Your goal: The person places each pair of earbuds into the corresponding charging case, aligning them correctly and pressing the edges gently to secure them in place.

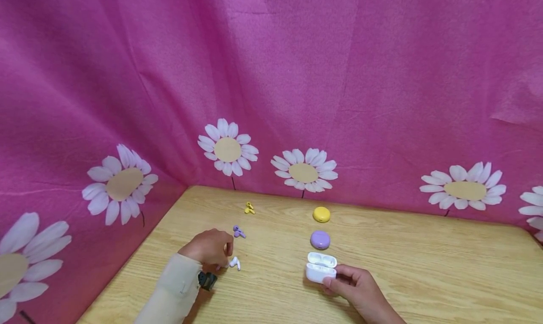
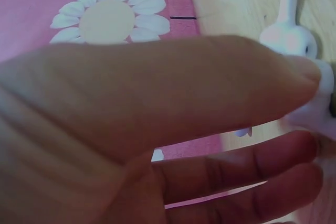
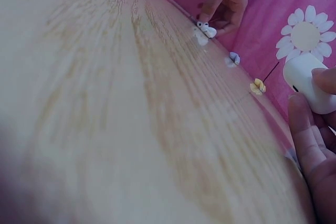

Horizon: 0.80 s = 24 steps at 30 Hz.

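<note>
My right hand (image 1: 358,286) grips a white earbud case (image 1: 320,273) by its right side, thumb in front; its lid stands tipped back. In the right wrist view the case (image 3: 310,85) sits between thumb and fingers. Over on the left, my left hand (image 1: 209,248) reaches down to the tabletop at a pair of white earbuds. One white earbud (image 1: 235,263) lies just beside the fingertips. The other white earbud (image 2: 326,85) is at the thumb tip, between thumb and fingers and partly hidden by the thumb (image 2: 210,87).
Behind the left hand lie purple earbuds (image 1: 239,232) and, farther back, yellow earbuds (image 1: 249,208). A round purple case (image 1: 320,239) and a round yellow case (image 1: 321,214) stand beyond the white one. Pink flowered cloth (image 1: 360,102) borders the wooden table (image 1: 424,258) at the back and left.
</note>
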{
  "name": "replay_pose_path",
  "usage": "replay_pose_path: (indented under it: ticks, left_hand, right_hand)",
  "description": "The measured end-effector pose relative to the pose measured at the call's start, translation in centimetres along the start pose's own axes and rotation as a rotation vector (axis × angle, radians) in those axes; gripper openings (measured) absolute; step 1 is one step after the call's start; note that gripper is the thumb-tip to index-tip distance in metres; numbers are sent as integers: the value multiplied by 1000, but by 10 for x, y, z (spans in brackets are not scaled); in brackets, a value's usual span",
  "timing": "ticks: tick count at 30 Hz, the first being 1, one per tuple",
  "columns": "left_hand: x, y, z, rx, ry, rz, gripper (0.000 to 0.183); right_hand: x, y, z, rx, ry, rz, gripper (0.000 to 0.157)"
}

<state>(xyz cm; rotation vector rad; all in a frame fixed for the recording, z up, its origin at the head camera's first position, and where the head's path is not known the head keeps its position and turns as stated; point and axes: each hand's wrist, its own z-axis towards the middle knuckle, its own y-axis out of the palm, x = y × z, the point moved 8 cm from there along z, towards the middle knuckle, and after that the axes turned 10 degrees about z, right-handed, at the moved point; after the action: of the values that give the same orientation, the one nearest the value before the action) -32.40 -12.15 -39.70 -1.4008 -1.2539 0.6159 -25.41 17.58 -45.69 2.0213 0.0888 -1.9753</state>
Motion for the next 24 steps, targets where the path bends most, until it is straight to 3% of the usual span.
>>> replay_pose_path:
  ticks: [16,24]
  left_hand:
    - [0,3,2,-13,-51,67,22]
    - [-2,5,3,-33,-62,29,22]
  right_hand:
    - [1,-1,0,17,20,6,41]
    - [1,-1,0,12,11,1,41]
